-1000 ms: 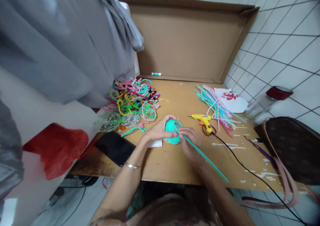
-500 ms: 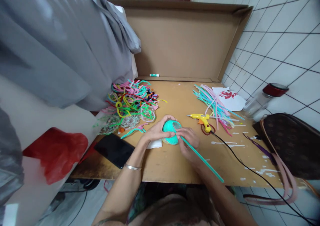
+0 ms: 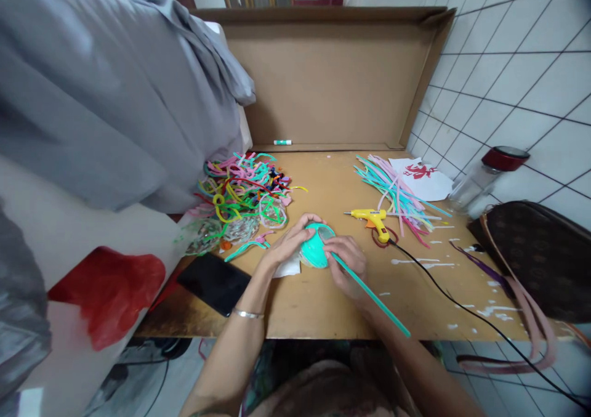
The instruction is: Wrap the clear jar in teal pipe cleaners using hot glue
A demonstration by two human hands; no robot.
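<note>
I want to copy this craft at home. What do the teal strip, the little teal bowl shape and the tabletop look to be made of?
The teal strip looks like thin matte plastic or foam: it stays straight past the right hand. The teal bowl, cupped by the left hand, shows ridged coils, apparently the same strip wound up. The tabletop looks like worn wood or plywood, spotted with white drips.

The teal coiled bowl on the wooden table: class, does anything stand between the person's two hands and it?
Nothing visible does. The left hand already cups the teal coiled bowl, and the right hand touches its other side, gripping the long teal strip that runs from the bowl.
</note>
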